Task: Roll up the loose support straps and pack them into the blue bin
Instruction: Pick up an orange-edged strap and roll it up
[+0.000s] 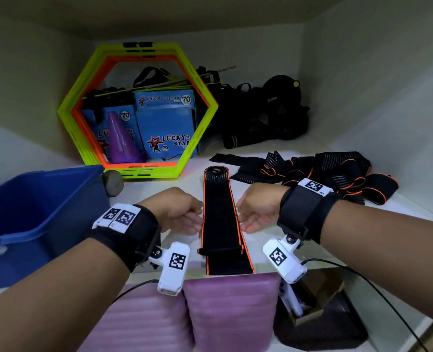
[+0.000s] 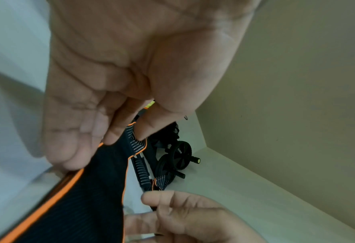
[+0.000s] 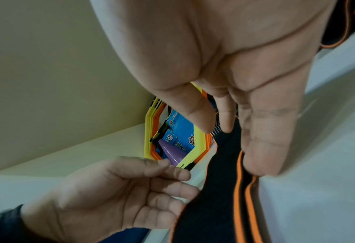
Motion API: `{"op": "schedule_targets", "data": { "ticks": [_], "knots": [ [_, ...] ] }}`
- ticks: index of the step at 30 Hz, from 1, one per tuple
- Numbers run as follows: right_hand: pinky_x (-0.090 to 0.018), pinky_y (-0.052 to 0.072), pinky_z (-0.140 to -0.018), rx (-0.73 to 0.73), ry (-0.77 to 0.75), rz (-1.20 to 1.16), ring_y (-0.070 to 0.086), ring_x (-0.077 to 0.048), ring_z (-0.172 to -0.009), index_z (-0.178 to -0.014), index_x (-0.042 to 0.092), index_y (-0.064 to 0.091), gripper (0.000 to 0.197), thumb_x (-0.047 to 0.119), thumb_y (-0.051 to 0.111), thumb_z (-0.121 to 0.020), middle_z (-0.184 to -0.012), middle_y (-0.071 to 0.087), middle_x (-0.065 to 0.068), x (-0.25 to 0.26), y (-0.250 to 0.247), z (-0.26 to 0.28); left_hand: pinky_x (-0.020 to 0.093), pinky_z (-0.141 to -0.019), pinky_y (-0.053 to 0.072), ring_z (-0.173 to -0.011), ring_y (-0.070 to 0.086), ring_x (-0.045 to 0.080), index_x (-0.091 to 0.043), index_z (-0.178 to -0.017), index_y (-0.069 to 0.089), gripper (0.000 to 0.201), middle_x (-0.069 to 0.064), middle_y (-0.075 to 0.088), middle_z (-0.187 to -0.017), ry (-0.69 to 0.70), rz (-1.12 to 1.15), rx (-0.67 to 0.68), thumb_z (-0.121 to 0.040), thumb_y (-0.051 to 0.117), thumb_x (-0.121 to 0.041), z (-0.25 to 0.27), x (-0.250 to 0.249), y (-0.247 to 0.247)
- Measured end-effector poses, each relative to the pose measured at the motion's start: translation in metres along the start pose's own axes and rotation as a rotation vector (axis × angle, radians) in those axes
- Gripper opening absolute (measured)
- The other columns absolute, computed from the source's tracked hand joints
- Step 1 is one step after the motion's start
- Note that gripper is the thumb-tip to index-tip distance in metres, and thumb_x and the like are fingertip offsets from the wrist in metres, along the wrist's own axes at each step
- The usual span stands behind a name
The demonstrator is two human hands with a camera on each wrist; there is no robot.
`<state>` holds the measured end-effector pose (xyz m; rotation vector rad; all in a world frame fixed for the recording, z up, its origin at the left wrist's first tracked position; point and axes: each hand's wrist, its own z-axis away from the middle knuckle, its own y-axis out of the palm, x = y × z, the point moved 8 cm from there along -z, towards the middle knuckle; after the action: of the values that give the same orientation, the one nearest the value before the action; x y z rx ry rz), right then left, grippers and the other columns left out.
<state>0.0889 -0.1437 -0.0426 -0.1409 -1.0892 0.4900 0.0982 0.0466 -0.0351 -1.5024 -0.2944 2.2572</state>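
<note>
My left hand (image 1: 182, 212) lies at the left edge of the strap (image 1: 221, 224), its fingers (image 2: 72, 154) nearly straight and relaxed, their tips touching the orange trim without closing round it. My right hand (image 1: 257, 212) mirrors it on the right edge, fingers (image 3: 264, 148) extended and resting against the trim, gripping nothing. So the strap runs flat between my 2 hands, stretched lengthwise away from me on the white shelf (image 1: 299, 245), its near end reaching the shelf's front lip and its rounded far end pointing at the hexagon frames (image 1: 83, 97). The blue bin (image 1: 27, 212) stands to my left, beyond the left wrist. The pile of loose straps (image 1: 337, 174) lies to the right, behind my right wrist, apart from the flat one.
</note>
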Motion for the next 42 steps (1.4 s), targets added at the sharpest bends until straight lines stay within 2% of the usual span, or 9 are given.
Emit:
{"op": "schedule_targets", "data": {
  "ticks": [3,9,14,17,20,25,29,35,42],
  "knots": [
    [-0.042,0.054,-0.082,0.007,-0.01,-0.04,0.059,-0.027,-0.073,-0.131,-0.005,0.046,0.03,0.0,0.042,-0.102,-0.09,0.052,-0.017,-0.002,0.003,0.003,0.035,-0.065,0.061,-0.062,0.071,0.028,0.01,-0.103,0.062,0.014,0.025,0.073,-0.084,0.035,0.013,0.001,-0.098,0.054,0.0,0.007,0.002,0.002],
    [-0.038,0.061,-0.074,0.006,-0.057,0.025,0.064,-0.027,-0.072,-0.118,-0.006,0.056,0.023,-0.001,0.05,-0.097,-0.106,0.063,-0.026,-0.008,0.003,0.013,0.038,-0.071,0.062,-0.074,0.074,0.033,0.006,-0.101,0.063,0.01,0.03,0.074,-0.095,0.059,0.055,0.015,-0.096,0.055,0.005,0.019,0.014,-0.003],
    [-0.038,0.058,-0.076,-0.057,-0.155,0.094,0.062,-0.027,-0.079,-0.099,0.01,0.058,0.019,-0.003,0.044,-0.097,-0.099,0.063,-0.017,-0.004,0.006,0.033,0.035,-0.078,0.06,-0.077,0.072,0.023,-0.007,-0.104,0.069,0.028,0.014,0.075,-0.102,0.269,-0.189,-0.097,-0.091,0.05,0.01,0.03,0.013,-0.008],
    [-0.035,0.055,-0.083,-0.175,-0.353,0.461,0.063,-0.022,-0.094,-0.113,0.014,0.063,0.026,0.005,0.044,-0.097,-0.114,0.064,-0.009,0.003,-0.002,0.053,0.012,-0.073,0.05,-0.079,0.067,-0.001,-0.034,-0.1,0.072,0.052,-0.009,0.073,-0.099,0.515,-0.523,-0.173,-0.087,0.048,0.01,0.056,0.01,-0.006],
    [-0.025,0.047,-0.088,-0.209,-0.487,0.66,0.061,-0.017,-0.105,-0.119,0.015,0.063,0.029,0.008,0.046,-0.097,-0.113,0.067,-0.001,-0.004,0.009,0.073,0.015,-0.069,0.053,-0.078,0.068,0.007,-0.039,-0.097,0.073,0.051,-0.008,0.074,-0.091,0.589,-0.469,-0.206,-0.086,0.056,0.008,0.082,0.029,0.0],
    [-0.021,0.048,-0.087,-0.218,-0.533,0.555,0.063,-0.012,-0.1,-0.123,0.016,0.061,0.036,0.002,0.047,-0.093,-0.105,0.068,0.005,-0.035,0.029,0.085,0.007,-0.069,0.047,-0.077,0.067,-0.007,-0.03,-0.107,0.074,0.043,-0.026,0.073,-0.087,0.606,-0.271,-0.208,-0.086,0.064,0.007,0.094,0.053,0.024],
    [-0.006,0.042,-0.074,-0.26,-0.58,0.414,0.062,-0.001,-0.082,-0.121,0.026,0.06,0.034,0.01,0.06,-0.091,-0.103,0.065,0.02,-0.049,0.031,0.084,0.015,-0.084,0.052,-0.09,0.069,-0.002,-0.032,-0.111,0.072,0.048,-0.015,0.075,-0.097,0.629,-0.303,-0.272,-0.079,0.071,0.003,0.094,0.059,0.028],
    [-0.008,0.038,-0.073,-0.36,-0.636,0.335,0.059,-0.003,-0.086,-0.118,0.03,0.063,0.036,0.009,0.064,-0.088,-0.108,0.068,0.021,-0.065,0.027,0.086,0.002,-0.081,0.044,-0.095,0.065,-0.012,-0.04,-0.104,0.07,0.054,-0.017,0.073,-0.099,0.615,-0.256,-0.343,-0.072,0.078,0.003,0.099,0.067,0.019],
    [-0.004,0.036,-0.081,-0.362,-0.666,0.405,0.051,0.001,-0.094,-0.121,0.034,0.063,0.042,0.023,0.074,-0.083,-0.112,0.061,0.022,-0.066,0.036,0.088,0.009,-0.085,0.042,-0.102,0.059,-0.001,-0.054,-0.092,0.068,0.046,-0.028,0.068,-0.1,0.709,-0.391,-0.361,-0.073,0.084,-0.016,0.098,0.065,0.027]
  ]
}}
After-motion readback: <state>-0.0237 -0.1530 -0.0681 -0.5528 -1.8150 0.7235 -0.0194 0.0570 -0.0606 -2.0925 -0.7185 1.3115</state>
